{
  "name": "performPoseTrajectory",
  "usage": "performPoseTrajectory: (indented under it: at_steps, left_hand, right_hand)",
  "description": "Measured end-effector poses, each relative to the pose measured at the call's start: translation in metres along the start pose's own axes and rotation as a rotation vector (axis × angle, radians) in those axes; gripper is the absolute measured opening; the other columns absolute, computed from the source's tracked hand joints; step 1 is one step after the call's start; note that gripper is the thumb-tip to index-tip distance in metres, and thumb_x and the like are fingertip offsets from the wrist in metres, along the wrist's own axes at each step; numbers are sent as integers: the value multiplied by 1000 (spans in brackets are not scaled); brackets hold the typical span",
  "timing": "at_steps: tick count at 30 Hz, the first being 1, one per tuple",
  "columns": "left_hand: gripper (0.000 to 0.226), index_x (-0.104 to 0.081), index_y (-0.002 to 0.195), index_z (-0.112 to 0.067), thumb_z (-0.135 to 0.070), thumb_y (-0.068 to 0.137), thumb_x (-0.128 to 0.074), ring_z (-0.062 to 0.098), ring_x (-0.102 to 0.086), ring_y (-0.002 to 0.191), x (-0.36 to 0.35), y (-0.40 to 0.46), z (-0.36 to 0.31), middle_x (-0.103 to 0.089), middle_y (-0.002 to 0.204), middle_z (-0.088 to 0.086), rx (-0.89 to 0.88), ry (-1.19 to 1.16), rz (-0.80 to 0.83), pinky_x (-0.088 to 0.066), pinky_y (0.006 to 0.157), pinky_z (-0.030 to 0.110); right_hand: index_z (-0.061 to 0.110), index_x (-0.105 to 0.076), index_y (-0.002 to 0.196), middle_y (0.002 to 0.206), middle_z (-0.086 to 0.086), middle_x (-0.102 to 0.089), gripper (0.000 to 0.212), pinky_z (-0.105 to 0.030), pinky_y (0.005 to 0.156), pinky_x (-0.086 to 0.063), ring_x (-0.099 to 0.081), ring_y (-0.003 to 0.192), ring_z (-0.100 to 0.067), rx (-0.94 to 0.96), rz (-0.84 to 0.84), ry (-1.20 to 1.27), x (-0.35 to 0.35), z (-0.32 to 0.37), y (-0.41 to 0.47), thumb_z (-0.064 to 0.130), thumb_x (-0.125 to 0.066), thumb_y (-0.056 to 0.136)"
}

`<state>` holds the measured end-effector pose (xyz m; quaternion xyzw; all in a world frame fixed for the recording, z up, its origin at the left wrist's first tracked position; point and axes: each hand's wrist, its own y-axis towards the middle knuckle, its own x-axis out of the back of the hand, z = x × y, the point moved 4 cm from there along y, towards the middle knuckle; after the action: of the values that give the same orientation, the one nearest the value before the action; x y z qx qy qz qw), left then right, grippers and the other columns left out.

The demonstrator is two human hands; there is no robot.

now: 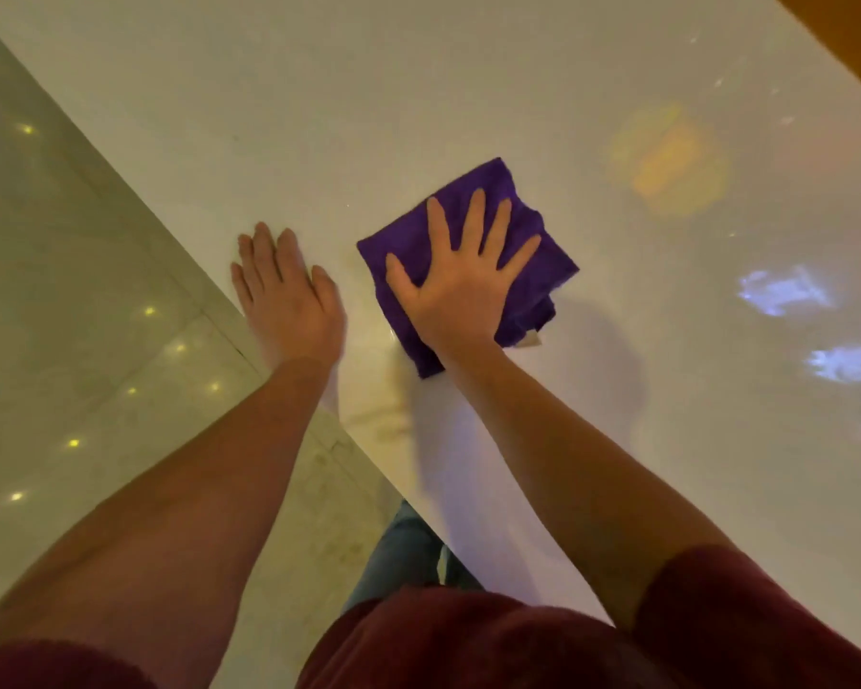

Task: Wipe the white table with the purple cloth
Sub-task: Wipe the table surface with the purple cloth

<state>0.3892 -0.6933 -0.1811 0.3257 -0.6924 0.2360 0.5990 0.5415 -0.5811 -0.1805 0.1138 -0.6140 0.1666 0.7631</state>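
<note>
Near the left edge of the glossy white table (468, 92), a folded purple microfibre cloth (528, 251) lies flat, a small white tag poking from its near corner. The right hand (461, 285) presses down on the cloth with fingers straight and fanned apart, palm covering its near half. The left hand (289, 300) rests flat right at the table's left edge, fingers straight and close together, just beside the cloth without touching it. Beyond that edge lies pale polished floor tile (70, 290).

The cloth (473, 251) was deep purple, the desk (418, 92) glossy white with yellow and blue light patches, the floor (70, 290) pale marbled, the sleeves (746, 614) maroon.
</note>
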Motion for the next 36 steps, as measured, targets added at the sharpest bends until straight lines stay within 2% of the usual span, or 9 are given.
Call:
performPoseTrajectory:
  at_steps: [5, 13, 17, 21, 24, 26, 29, 31, 36]
  left_hand:
    - [58, -38, 156, -8, -32, 103, -35, 36, -19, 157, -4, 2, 3, -29, 168, 17, 9, -7, 0, -13, 129, 51]
    - [61, -34, 158, -7, -32, 103, -31, 37, -15, 158, -5, 6, 4, -23, 169, 17, 18, -8, 59, -12, 129, 53]
    - [59, -37, 157, -4, -30, 104, -36, 41, -18, 157, -4, 3, 5, -26, 168, 20, -15, -30, 48, -13, 128, 55]
    - [59, -33, 159, -8, -34, 106, -33, 38, -14, 158, -1, 4, 6, -21, 170, 18, -11, -24, 101, -11, 129, 54]
    - [57, -32, 160, -10, -31, 107, -35, 37, -12, 159, 6, 1, 7, -19, 171, 16, -22, -62, 149, -12, 129, 53]
    - [54, -39, 156, -12, -27, 104, -38, 36, -21, 157, 12, 5, 18, -27, 169, 14, -63, -92, 173, -20, 126, 52]
    - [46, -57, 139, -14, -23, 97, -42, 36, -42, 143, 24, 36, 43, -46, 156, 13, -200, -114, 160, -37, 111, 52]
    - [46, -57, 136, -11, -24, 94, -43, 39, -42, 142, 28, 85, 62, -46, 154, 17, -160, -119, 118, -36, 112, 54]
    - [58, -37, 154, -7, -23, 99, -44, 36, -13, 158, 27, 201, 116, -24, 168, 16, 119, -61, 94, -13, 127, 53]
  right_hand:
    - [30, -32, 166, 175, -17, -21, 87, -77, 122, 1, -10, 162, -47, -31, 62, -5, -7, 36, 91, 78, -25, 95]
    - [29, -32, 166, 175, -14, -24, 84, -69, 128, -4, -13, 163, -44, -53, 15, -7, -9, 62, 147, 75, -22, 97]
    - [29, -37, 165, 176, -12, -24, 78, -63, 131, -4, -14, 163, -40, -5, -24, 31, -9, 51, 101, 74, -30, 100]
    - [31, -46, 160, 173, -9, -31, 72, -61, 131, -12, -21, 162, -37, -14, -87, 33, -4, 30, -5, 71, -43, 101]
    - [35, -38, 161, 177, -4, -22, 72, -61, 131, -9, -11, 165, -32, -95, -28, -10, -5, 13, -84, 74, -37, 102]
    - [34, -37, 162, 177, -4, -19, 73, -61, 131, -7, -8, 165, -32, -120, 7, -33, -7, 9, -122, 74, -38, 101]
    - [29, -41, 160, 176, -8, -23, 75, -64, 130, -6, -11, 164, -36, -154, 4, -57, -11, 16, -125, 71, -42, 98]
    - [29, -40, 161, 176, -9, -23, 76, -66, 130, -5, -11, 164, -37, -152, -4, -42, -14, 31, -92, 72, -40, 98]
    - [28, -38, 161, 175, -12, -23, 76, -69, 128, -10, -11, 164, -40, -94, -16, -13, -19, 81, 3, 72, -38, 98]
